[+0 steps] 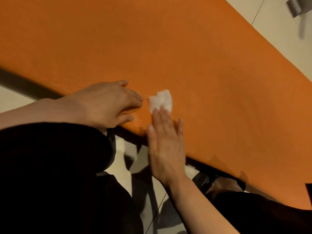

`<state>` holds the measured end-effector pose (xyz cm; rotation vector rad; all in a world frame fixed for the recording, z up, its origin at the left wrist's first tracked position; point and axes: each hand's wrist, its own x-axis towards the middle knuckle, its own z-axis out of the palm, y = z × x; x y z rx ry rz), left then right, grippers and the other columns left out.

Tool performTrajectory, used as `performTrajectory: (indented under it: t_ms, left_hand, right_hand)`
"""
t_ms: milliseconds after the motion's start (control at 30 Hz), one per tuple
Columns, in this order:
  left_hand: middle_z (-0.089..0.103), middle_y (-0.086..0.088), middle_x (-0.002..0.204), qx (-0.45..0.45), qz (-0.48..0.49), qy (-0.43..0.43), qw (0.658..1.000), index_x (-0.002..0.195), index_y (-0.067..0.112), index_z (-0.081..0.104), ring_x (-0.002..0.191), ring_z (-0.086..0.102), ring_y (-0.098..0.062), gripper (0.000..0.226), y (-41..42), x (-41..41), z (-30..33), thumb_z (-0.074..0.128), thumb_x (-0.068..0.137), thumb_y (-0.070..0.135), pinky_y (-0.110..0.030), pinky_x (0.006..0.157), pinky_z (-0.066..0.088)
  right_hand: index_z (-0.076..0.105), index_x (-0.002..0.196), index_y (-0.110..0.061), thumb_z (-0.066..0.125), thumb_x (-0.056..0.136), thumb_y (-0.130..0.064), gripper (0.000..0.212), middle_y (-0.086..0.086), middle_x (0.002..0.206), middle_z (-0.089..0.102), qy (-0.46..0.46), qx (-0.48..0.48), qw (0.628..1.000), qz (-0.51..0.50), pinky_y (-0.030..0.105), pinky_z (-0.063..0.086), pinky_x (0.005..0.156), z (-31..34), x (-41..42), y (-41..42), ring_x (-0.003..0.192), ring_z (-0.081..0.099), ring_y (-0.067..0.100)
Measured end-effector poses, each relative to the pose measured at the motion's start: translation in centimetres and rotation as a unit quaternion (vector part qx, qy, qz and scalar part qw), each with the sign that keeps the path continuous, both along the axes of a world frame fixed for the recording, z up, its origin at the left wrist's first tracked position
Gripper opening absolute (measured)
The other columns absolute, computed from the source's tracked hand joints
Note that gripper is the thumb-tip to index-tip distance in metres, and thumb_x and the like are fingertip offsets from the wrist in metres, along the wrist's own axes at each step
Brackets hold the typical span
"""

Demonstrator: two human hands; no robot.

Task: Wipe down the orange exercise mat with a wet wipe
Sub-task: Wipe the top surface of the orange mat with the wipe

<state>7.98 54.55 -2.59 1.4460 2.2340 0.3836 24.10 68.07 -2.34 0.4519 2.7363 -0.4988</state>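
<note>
Wipe [161, 100] was pressed onto mat [168, 48] under flat fingertips of right hand [166, 147], just beside left hand [108, 103], which lay flat, holding nothing. Risk: crumpled wipe could slip free unpinched.

One mat [152, 48], one wipe [161, 100], two hands [108, 103].

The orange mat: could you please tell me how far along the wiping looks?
Done: only a faint sheen near the mat's close edge suggests a wiped patch. In hand: the right hand presses the wipe flat with straight fingers, while the left hand rests on the edge. Left: the broad far surface shows no wet trace.
</note>
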Motion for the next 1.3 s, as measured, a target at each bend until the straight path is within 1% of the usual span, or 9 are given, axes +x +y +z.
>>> performTrajectory:
  t_ms: [100,200,333,433,633,833,900,1100,1300]
  left_hand:
    - [0.032,0.014,0.153,-0.014,-0.004,-0.017,1.000,0.144,0.027,0.041,0.141,0.026,0.001,0.054,0.0,-0.1,-0.1,0.051,0.094,0.044,-0.023,0.117,0.000]
    - [0.034,0.014,0.152,-0.007,0.002,-0.014,1.000,0.144,0.027,0.041,0.140,0.027,0.001,0.055,0.0,-0.2,-0.2,0.053,0.093,0.043,-0.022,0.116,-0.001]
    - [0.042,0.007,0.149,0.004,0.026,-0.010,1.000,0.138,0.023,0.051,0.137,0.036,-0.005,0.052,0.1,-0.1,-0.1,0.057,0.090,0.042,-0.024,0.115,0.000]
    - [0.043,0.003,0.149,-0.001,0.036,0.010,0.999,0.138,0.018,0.052,0.138,0.037,-0.010,0.059,-0.1,-0.1,0.1,0.059,0.087,0.047,-0.028,0.115,0.004]
    - [0.041,0.003,0.150,-0.006,0.048,0.007,0.999,0.140,0.016,0.049,0.139,0.034,-0.008,0.062,0.0,0.0,0.3,0.058,0.089,0.049,-0.030,0.117,0.004]
    - [0.043,0.000,0.148,-0.021,0.045,0.031,0.998,0.140,0.016,0.049,0.139,0.036,-0.012,0.062,1.1,0.0,0.2,0.058,0.088,0.048,-0.031,0.116,0.007]
    - [0.040,0.001,0.151,-0.031,0.043,0.035,0.998,0.143,0.018,0.045,0.141,0.031,-0.010,0.064,1.3,0.1,0.2,0.056,0.088,0.049,-0.030,0.116,0.005]
    - [0.027,0.005,0.157,-0.048,0.057,0.026,0.997,0.150,0.023,0.031,0.144,0.021,-0.005,0.068,2.0,-0.1,0.5,0.049,0.091,0.052,-0.021,0.115,-0.003]
    - [0.036,0.002,0.153,-0.055,0.082,0.016,0.995,0.146,0.023,0.039,0.140,0.033,-0.013,0.066,3.8,-1.0,0.1,0.058,0.088,0.047,-0.025,0.114,0.003]
  right_hand:
    - [0.017,0.154,-0.022,-0.014,0.091,-0.056,0.078,-0.004,0.162,0.009,-0.007,0.078,0.991,-0.104,0.034,-0.015,0.119,-0.4,1.6,3.2,0.148,-0.004,0.004]
    - [0.016,0.155,-0.017,-0.007,0.092,-0.056,0.077,0.000,0.163,0.007,-0.019,0.020,0.986,-0.161,0.034,-0.017,0.118,-0.9,-0.9,2.6,0.149,-0.003,0.008]
    - [0.012,0.155,-0.020,-0.006,0.094,-0.058,0.074,-0.005,0.163,0.001,0.014,-0.084,0.996,-0.036,0.030,-0.019,0.117,-0.8,-4.1,-0.2,0.147,-0.009,0.003]
    - [0.013,0.155,-0.023,-0.008,0.090,-0.058,0.077,-0.008,0.162,0.003,0.010,-0.061,0.998,0.016,0.031,-0.018,0.117,-1.0,-3.2,2.1,0.146,-0.008,-0.001]
    - [0.012,0.155,-0.018,-0.002,0.099,-0.052,0.067,-0.003,0.163,0.002,-0.050,0.005,0.991,-0.126,0.036,-0.016,0.119,-2.2,-3.2,5.7,0.148,-0.006,0.006]
    - [0.009,0.155,-0.024,0.001,0.094,-0.054,0.069,-0.010,0.162,-0.004,0.002,-0.104,0.995,-0.004,0.032,-0.019,0.117,-1.7,-4.9,3.5,0.146,-0.012,-0.001]
    - [0.007,0.155,-0.027,0.001,0.096,-0.054,0.065,-0.012,0.161,-0.005,-0.013,-0.084,0.996,0.015,0.032,-0.021,0.116,-1.8,-4.5,4.8,0.145,-0.012,-0.003]
    - [0.002,0.156,-0.020,0.002,0.101,-0.047,0.062,-0.003,0.163,-0.008,-0.077,0.015,0.994,-0.080,0.042,-0.019,0.117,-3.0,-6.1,8.4,0.148,-0.012,0.008]
    - [0.004,0.156,-0.022,0.004,0.102,-0.048,0.060,-0.007,0.162,-0.009,-0.017,-0.111,0.993,0.033,0.040,-0.021,0.116,-2.8,-9.1,4.4,0.147,-0.015,0.005]
